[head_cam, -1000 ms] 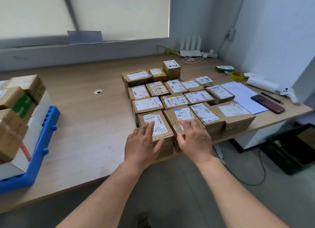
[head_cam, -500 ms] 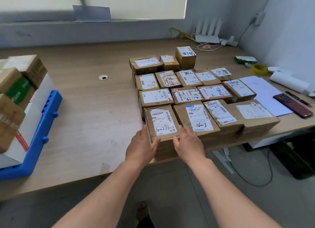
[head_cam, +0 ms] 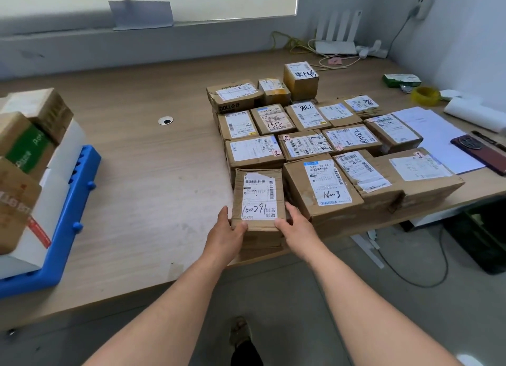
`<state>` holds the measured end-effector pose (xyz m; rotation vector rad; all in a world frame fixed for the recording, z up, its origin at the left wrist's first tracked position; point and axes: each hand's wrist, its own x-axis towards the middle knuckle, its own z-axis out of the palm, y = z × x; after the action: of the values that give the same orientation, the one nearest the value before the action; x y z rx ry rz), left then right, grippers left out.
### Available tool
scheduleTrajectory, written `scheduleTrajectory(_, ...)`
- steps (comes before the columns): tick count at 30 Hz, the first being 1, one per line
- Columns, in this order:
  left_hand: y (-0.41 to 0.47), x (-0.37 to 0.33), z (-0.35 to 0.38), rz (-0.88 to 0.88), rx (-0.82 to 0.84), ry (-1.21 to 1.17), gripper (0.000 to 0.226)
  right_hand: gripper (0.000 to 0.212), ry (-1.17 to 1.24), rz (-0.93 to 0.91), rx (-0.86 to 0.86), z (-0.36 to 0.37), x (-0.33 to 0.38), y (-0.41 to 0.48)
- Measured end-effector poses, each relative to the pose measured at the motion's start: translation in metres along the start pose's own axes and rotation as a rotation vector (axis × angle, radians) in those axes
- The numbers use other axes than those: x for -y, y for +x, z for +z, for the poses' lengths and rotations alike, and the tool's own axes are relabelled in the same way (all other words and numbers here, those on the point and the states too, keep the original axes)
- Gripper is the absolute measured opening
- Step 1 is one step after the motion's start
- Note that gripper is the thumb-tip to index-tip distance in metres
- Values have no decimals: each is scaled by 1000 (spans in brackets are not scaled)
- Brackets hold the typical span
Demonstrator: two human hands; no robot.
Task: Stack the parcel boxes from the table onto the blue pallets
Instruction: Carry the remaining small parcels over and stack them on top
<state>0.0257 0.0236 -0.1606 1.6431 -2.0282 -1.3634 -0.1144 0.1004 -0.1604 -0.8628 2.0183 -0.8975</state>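
A brown parcel box with a white label marked 100291 sits at the table's front edge, on top of another box. My left hand grips its near left corner and my right hand grips its near right corner, thumbs on top. Several more labelled parcel boxes lie packed together behind and to the right of it. The blue pallet stands at the left of the table, carrying a white box and several brown boxes.
At the right lie white paper sheets, a dark red phone, a paper roll and yellow tape. A router and cables sit at the back. A black bin stands on the floor at right. A cable hole marks the bare wooden table.
Both hands slid back from the tops of two front boxes and closed on the near corners of the 100291 box. The camera moved closer.
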Motion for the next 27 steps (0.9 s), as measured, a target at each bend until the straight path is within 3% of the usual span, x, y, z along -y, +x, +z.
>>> scheduleTrajectory(3, 0, 5, -4, -24, 59, -114, 69, 70, 243, 41, 56, 1, -9, 1)
scheduleTrajectory(9, -20, 22, -8, 65, 150, -181, 75, 74, 302, -6, 98, 13, -25, -20)
scheduleTrajectory(14, -53, 30, -17, 181, 90, -216, 77, 80, 376, -131, 124, 11, -21, -47)
scheduleTrajectory(18, -83, 29, -40, 256, 29, -200, 80, 70, 435, -246, 145, 11, -10, -72)
scheduleTrajectory(27, -139, 37, -89, 348, -83, -172, 80, 81, 462, -453, 113, 31, 19, -113)
